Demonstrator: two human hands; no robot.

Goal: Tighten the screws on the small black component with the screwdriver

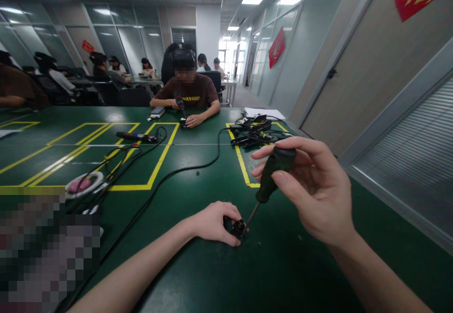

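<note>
My left hand [214, 222] rests on the green table [276, 266] and pinches a small black part [236, 227] against the surface. My right hand [314, 188] grips the dark green handle of a screwdriver [272, 173], held tilted. Its thin shaft slants down to the left, and the tip meets the small black part beside my left fingers.
A black cable [170, 173] runs across the table toward the left. A round white and pink object [83, 184] lies at the left. A heap of black tools and cables [256, 133] sits ahead. Across the table a person [187, 97] holds a power screwdriver. Yellow lines mark the tabletop.
</note>
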